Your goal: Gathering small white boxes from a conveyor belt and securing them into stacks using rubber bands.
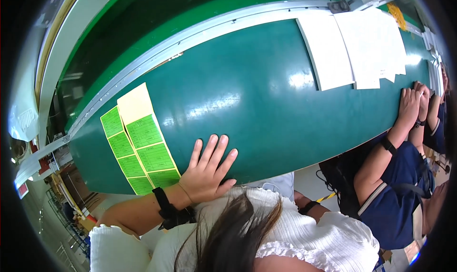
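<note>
Left hand rests palm-down, fingers parted, by green labels; right hand (shadowed, mostly hidden): cannot tell its grip.

Scene bright, o'head light. Glare patches on green tabletop, ctr & far R. White sheets far R nearly blown out. Print on green labels, L, soft. Fisheye bows far metal rail; rim vignettes black, L bkgd blurry.

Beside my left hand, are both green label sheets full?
Not both: the right sheet has a bare pale yellow stretch at its far end; the left sheet shows green labels along its visible length.
</note>
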Action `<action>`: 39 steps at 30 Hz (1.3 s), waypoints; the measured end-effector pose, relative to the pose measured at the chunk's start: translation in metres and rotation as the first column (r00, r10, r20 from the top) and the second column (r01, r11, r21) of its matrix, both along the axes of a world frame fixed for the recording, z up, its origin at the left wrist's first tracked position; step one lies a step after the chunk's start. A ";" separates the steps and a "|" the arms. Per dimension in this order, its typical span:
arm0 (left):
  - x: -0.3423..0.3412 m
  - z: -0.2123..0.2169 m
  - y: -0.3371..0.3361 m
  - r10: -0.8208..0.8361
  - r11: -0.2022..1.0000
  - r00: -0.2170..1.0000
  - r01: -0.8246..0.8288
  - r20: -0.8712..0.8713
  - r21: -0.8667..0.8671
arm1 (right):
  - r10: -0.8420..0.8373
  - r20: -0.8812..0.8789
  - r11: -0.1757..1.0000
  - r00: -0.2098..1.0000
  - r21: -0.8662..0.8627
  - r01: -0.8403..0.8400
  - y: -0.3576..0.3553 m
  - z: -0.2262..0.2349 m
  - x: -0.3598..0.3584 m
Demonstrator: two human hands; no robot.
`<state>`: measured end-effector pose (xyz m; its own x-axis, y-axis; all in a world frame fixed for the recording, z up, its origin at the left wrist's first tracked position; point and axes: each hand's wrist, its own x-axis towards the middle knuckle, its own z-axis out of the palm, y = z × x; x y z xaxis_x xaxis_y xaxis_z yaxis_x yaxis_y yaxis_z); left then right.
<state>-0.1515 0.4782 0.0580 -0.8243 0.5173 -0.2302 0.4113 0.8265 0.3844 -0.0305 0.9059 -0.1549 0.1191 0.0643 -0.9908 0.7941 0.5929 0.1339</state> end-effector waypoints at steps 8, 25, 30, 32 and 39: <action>0.013 -0.004 0.009 0.048 0.998 0.994 -0.043 -0.103 0.045 | 0.362 -0.083 0.926 0.928 -0.078 -0.369 0.002 -0.053 -0.103; 0.083 0.028 -0.056 0.357 0.917 0.767 -0.181 -0.533 0.354 | 0.101 -0.283 0.989 0.954 -0.073 -0.126 0.026 0.059 -0.028; 0.138 0.009 -0.133 0.619 0.773 0.627 -0.593 -0.472 0.227 | 0.009 0.166 0.992 0.986 -0.123 0.012 0.018 0.102 0.053; 0.148 0.001 -0.145 0.632 0.759 0.621 -0.618 -0.463 0.207 | -0.118 0.362 0.871 0.925 -0.409 0.271 -0.011 0.114 0.072; 0.135 -0.020 -0.156 0.608 0.716 0.619 -0.698 -0.498 0.005 | -0.119 0.610 0.776 0.783 -0.435 0.457 0.018 0.048 0.069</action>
<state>-0.0169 0.3226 0.0377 -0.9541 -0.2099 0.2137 -0.1845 0.9738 0.1330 0.0382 0.9242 -0.1068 0.5399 -0.5785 -0.6114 0.8367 0.4482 0.3148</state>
